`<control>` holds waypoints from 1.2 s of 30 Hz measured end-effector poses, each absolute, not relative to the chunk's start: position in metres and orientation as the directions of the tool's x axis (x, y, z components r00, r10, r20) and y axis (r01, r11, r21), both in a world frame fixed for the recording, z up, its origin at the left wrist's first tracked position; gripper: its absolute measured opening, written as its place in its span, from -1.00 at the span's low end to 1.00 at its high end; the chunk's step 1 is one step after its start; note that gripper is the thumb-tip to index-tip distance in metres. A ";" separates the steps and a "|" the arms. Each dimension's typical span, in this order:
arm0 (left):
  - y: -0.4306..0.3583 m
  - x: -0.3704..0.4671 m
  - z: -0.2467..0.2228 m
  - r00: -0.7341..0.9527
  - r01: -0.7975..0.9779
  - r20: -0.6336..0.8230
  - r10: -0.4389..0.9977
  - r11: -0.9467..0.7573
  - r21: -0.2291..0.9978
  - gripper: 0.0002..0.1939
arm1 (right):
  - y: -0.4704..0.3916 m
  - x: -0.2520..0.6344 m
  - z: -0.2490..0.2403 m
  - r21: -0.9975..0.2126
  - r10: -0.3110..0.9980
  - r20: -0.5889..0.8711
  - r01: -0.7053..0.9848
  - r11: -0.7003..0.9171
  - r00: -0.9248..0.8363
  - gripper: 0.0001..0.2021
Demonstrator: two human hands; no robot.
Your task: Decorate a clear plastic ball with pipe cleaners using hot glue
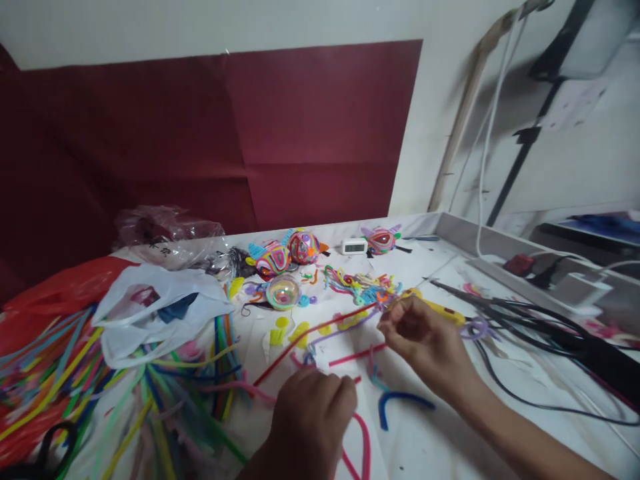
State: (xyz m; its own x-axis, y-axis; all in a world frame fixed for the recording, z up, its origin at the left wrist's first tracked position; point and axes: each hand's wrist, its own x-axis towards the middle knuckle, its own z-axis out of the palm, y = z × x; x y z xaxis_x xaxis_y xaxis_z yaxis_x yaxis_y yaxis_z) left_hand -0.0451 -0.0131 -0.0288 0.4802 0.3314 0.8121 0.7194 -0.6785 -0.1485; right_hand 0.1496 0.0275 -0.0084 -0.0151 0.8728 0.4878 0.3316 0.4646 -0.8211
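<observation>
My left hand (313,410) is closed low in the middle of the view, its fingertips at a small bluish piece of pipe cleaner (309,355); what it grips is mostly hidden. To its right and farther back, my right hand (415,327) is raised with thumb and fingers pinched together, and what lies between them is too small to make out. A long red pipe cleaner (310,331) and a purple one run between the two hands. Beneath lie a pink pipe cleaner (356,356) and a bent dark blue one (406,399).
Bundles of colourful pipe cleaners (150,393) and a white plastic bag (165,307) fill the left. Decorated balls (273,259), a clear round case (283,292) and a small digital display (355,247) stand behind. Black cables (540,327) and a power strip (525,283) lie right.
</observation>
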 end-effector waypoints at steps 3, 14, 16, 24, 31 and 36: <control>-0.002 -0.058 -0.029 0.438 0.779 0.809 0.392 -0.615 -0.123 -0.84 | 0.037 0.168 0.000 -0.815 0.912 0.404 0.423 0.396 -0.076 -0.92; 0.003 -0.079 -0.029 0.438 0.899 0.581 0.687 -0.334 -0.282 -0.76 | 0.037 0.219 -0.027 -0.504 0.917 0.243 0.767 0.397 -0.315 -0.71; 0.001 -0.079 -0.025 0.422 0.905 0.510 0.749 -0.309 -0.293 -0.73 | 0.035 0.224 -0.028 -0.458 0.909 0.243 0.786 0.416 -0.339 -0.69; -0.003 -0.074 -0.013 0.330 0.930 0.299 0.896 -0.254 -0.264 -0.64 | 0.034 0.232 -0.032 -0.285 0.881 0.207 0.835 0.470 -0.425 -0.70; -0.007 -0.065 -0.013 0.391 0.897 0.313 0.866 -0.282 -0.339 -0.60 | 0.030 0.229 -0.028 -0.206 0.822 0.266 0.804 0.558 -0.503 -0.71; -0.009 -0.071 -0.032 0.516 0.851 0.404 0.756 -0.396 -0.345 -0.66 | 0.028 0.226 -0.028 -0.156 0.835 0.254 0.832 0.533 -0.487 -0.73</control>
